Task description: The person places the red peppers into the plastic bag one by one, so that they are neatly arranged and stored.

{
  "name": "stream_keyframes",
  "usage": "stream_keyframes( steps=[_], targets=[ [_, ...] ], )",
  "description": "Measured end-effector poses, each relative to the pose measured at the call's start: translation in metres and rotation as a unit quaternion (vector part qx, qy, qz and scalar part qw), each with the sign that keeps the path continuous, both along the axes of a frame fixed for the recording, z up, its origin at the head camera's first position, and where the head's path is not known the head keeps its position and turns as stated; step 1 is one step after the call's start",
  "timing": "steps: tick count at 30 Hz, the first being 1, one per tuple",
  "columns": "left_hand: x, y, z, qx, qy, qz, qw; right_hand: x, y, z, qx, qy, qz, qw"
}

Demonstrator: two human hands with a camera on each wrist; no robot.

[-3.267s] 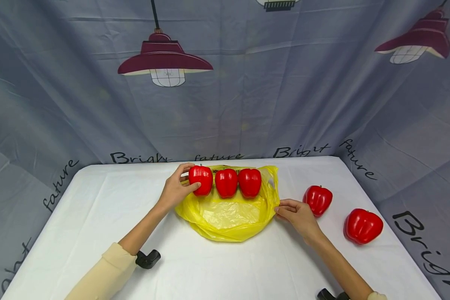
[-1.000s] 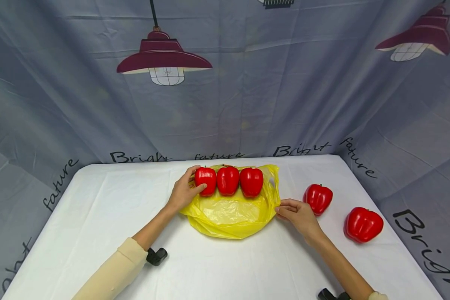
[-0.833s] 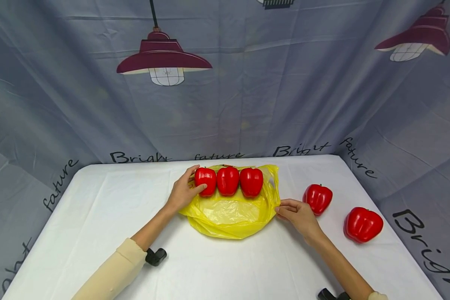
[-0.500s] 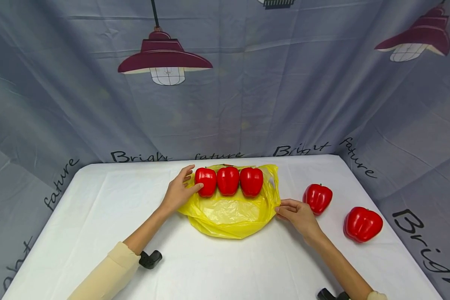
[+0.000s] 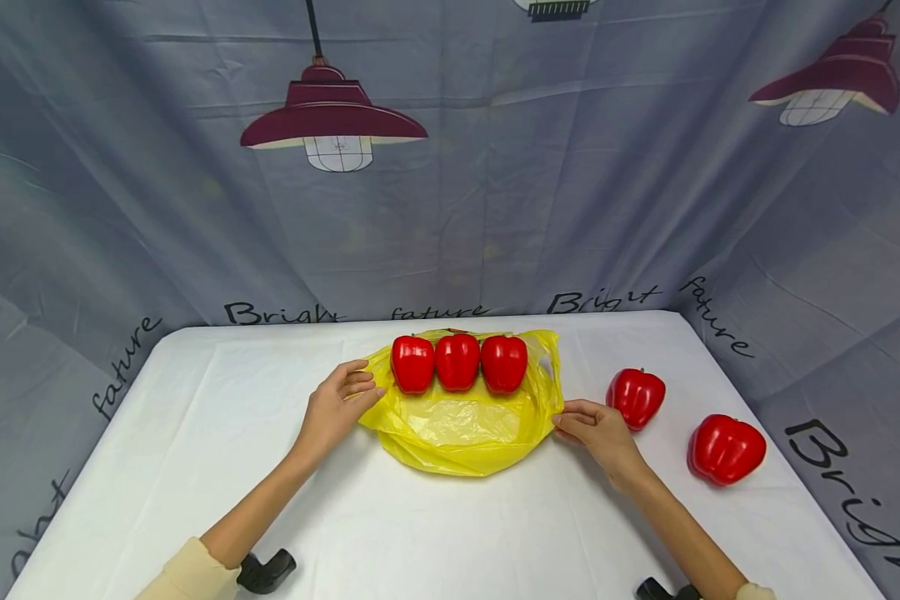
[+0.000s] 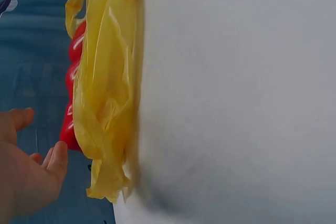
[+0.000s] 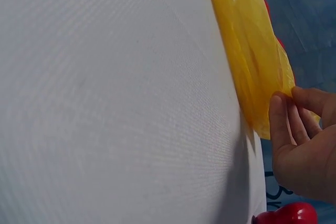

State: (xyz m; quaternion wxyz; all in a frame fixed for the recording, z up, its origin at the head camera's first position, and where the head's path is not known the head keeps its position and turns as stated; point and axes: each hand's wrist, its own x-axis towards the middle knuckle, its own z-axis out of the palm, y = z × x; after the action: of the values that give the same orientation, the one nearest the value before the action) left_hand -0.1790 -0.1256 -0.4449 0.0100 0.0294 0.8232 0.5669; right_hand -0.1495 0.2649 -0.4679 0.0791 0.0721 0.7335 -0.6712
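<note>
Yellow plastic bag (image 5: 461, 429) at the far middle of the white table (image 5: 420, 542), crumpled and spread wide, and three red peppers line up along its far side: left pepper (image 5: 412, 364), middle pepper (image 5: 457, 362), right pepper (image 5: 503, 364), all side by side. Yellow plastic shows before and behind that row; whether they sit inside it or on top, I can't tell. Over to the right hand (image 5: 600, 435), and it has the bag's right edge, thumb and fingertips pinched together on the thin film! On the other side, the left hand (image 5: 335, 408) is at the bag's left edge, fingers loosely bent, thumb held apart from them, nothing gripped; the left wrist view puts its fingertips near the end of the pepper row, though contact is hard to call. Just beyond the right hand lies a loose pepper (image 5: 636, 399), stem up, and further right, closer to the table's side, an outer pepper (image 5: 727, 450) rests on the cloth. A black wrist device (image 5: 266, 572) sits below a cream sleeve (image 5: 191, 575), and behind everything hangs a grey-blue curtain (image 5: 457, 208) printed with a dark red lamp (image 5: 332, 112) and black lettering (image 5: 281, 315).
</note>
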Motion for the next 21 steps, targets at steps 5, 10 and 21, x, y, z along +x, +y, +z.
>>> stream_keyframes(
  steps=[5,10,21],
  targets=[
    [0.019,-0.006,-0.006,-0.011,-0.031,0.028,0.9991,0.0,0.0,0.0,-0.01,-0.002,0.001,0.9999],
    [0.03,-0.007,-0.016,-0.024,-0.038,0.044,0.998,0.001,-0.001,0.0,-0.011,-0.005,-0.001,0.9999],
    [0.026,0.01,-0.029,-0.031,-0.058,0.045,0.9968,0.0,-0.002,0.002,-0.015,-0.001,0.005,0.9999]
  ],
)
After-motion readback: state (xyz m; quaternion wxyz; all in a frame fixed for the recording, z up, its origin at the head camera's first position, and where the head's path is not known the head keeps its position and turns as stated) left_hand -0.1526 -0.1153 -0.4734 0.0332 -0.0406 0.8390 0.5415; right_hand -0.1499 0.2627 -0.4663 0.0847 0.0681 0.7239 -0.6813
